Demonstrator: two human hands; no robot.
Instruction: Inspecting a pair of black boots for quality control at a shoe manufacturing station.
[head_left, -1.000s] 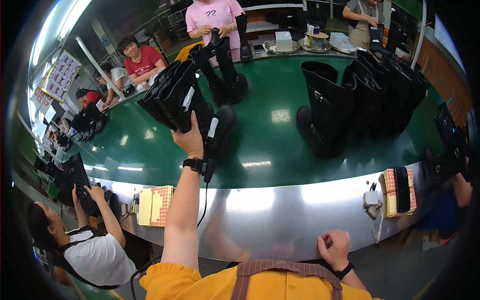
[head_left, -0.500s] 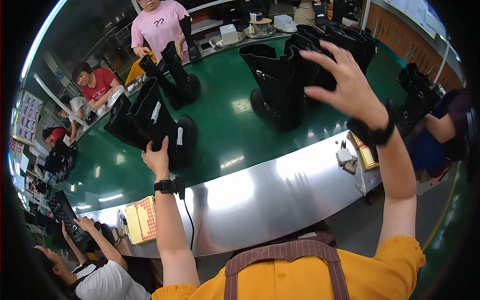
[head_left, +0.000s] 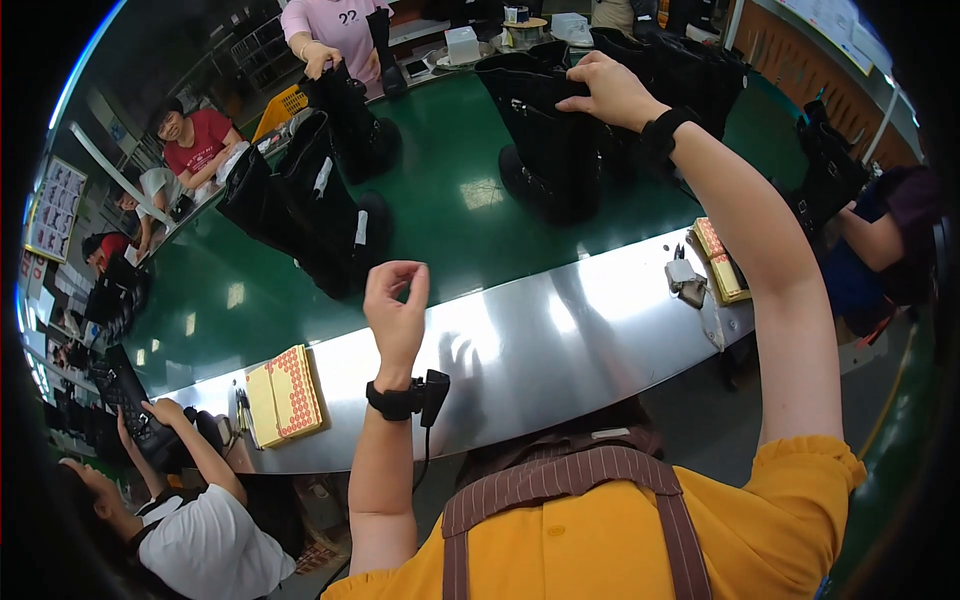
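Black tall boots stand on the green work surface [head_left: 430, 200]. My right hand [head_left: 612, 92] is at the top of the shaft of a buckled black boot [head_left: 550, 150] at centre right, its thumb and fingers closed at the upper edge. Part of that grip is hidden against the dark boots behind. My left hand [head_left: 396, 310] hovers over the metal edge with fingers curled toward the thumb and nothing visible between them. Just beyond it, apart from the hand, a pair of black boots [head_left: 300, 215] with white tags leans to the left.
Yellow card stacks lie on the metal ledge [head_left: 520, 350], one at left [head_left: 283, 397] and one at right [head_left: 722, 262]. Beside the right stack are small tools [head_left: 685, 283]. Across the surface a person in pink [head_left: 340, 30] touches another boot [head_left: 350, 120]. Co-workers sit on both sides.
My left hand has let go of the tagged boots and drawn back right and nearer. My right hand has moved from open above the boots to the buckled boot's top. The person in pink now reaches a boot.
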